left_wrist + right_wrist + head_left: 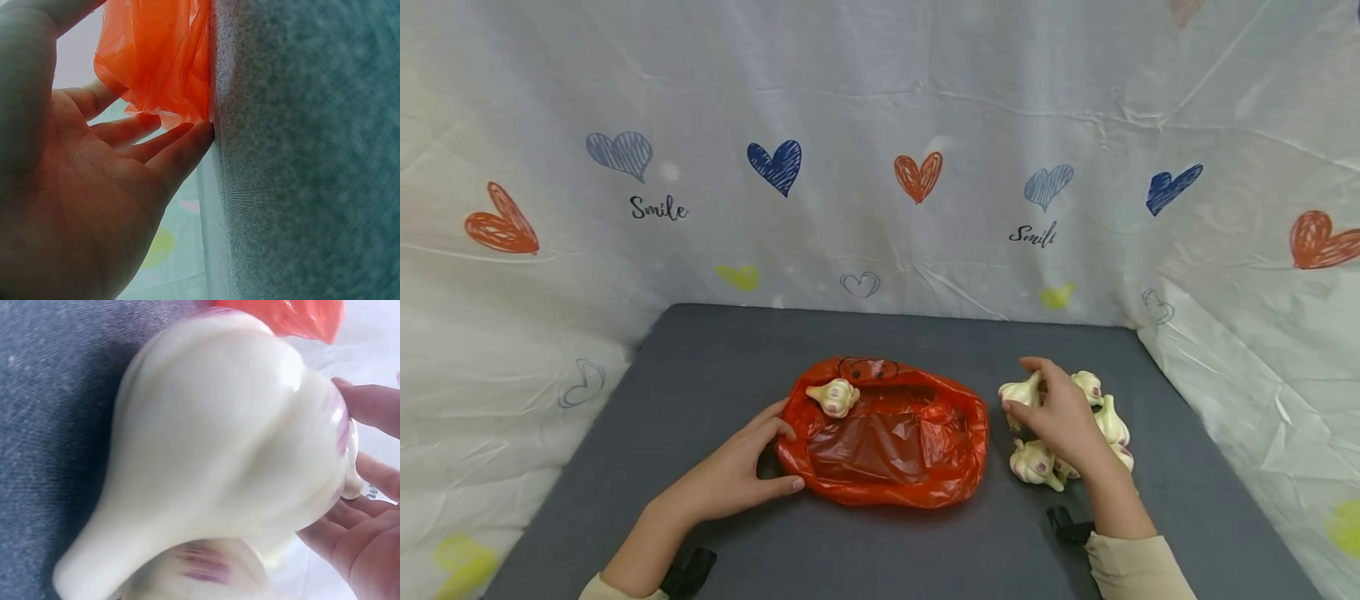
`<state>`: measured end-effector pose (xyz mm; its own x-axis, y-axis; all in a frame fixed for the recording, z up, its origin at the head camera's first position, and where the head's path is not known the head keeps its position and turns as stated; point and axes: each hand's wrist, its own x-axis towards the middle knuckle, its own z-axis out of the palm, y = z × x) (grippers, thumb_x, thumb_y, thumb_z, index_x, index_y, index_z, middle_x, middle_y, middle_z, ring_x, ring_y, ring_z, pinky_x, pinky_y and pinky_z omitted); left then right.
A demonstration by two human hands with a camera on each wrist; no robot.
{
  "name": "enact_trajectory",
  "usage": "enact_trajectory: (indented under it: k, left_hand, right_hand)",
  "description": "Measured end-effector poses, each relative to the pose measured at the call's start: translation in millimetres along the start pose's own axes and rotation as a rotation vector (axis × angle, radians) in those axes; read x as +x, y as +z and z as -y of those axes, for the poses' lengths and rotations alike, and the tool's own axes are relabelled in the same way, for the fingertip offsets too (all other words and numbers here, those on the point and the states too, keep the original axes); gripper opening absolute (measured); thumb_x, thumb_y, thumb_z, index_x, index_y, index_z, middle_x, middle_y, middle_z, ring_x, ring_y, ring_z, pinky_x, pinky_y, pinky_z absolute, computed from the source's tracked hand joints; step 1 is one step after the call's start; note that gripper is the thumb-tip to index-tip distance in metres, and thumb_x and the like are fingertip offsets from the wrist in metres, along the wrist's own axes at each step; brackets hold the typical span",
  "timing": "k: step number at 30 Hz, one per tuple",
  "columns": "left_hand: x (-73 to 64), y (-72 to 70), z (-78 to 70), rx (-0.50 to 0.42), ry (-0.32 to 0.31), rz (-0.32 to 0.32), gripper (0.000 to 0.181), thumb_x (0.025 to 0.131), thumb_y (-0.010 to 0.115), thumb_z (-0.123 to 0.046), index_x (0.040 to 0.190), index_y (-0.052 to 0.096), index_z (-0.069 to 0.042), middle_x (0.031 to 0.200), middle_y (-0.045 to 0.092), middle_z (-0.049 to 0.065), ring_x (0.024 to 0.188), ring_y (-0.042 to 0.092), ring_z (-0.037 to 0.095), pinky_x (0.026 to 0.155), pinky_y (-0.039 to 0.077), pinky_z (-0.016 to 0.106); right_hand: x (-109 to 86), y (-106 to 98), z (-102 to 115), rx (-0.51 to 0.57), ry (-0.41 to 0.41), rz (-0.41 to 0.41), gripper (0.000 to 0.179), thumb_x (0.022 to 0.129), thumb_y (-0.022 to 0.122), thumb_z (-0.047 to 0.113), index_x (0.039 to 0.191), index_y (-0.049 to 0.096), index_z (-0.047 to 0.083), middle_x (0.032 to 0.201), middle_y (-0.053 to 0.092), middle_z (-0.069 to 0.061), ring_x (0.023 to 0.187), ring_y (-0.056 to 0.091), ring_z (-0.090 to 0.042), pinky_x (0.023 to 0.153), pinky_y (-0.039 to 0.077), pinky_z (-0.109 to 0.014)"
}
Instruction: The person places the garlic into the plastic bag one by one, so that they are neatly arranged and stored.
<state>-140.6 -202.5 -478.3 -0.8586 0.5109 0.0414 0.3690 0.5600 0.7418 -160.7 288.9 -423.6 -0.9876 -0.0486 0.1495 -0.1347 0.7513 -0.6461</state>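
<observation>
A red plastic bag (880, 492) lies wide open on the table, its rim rolled out, with one garlic bulb (833, 397) inside at the far left. My left hand (741, 467) touches the bag's left side with its fingers spread; the left wrist view shows these fingers (178, 150) nearly straight against the red plastic. To the right of the bag, my right hand (1063, 414) pinches a garlic bulb (1021, 392) between thumb and fingers. Around and under that hand sit several more bulbs, including one nearer me (1033, 462). A large bulb (212, 425) covers much of the right wrist view.
The bag and bulbs stand on a dark grey table (880, 554). A white curtain (850, 83) printed with hearts and "Smile" hangs behind the table and along both sides. Black devices (691, 573) sit at both wrists.
</observation>
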Motion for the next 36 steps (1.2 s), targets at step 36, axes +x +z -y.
enact_trajectory:
  k: [36]
  left_hand:
    - [0.1,0.2,1.3,0.003,0.006,0.007,0.050,0.093,0.082,-0.064,0.122,0.060,-0.030,0.180,0.022,0.011,0.162,0.028,0.042,0.119,0.038,0.068]
  right_hand:
    - [27.0,-6,43,0.009,-0.105,-0.047,0.071,0.095,0.089,0.021,0.154,0.054,0.005,0.150,0.057,-0.019,0.128,0.063,-0.044,0.103,0.056,-0.060]
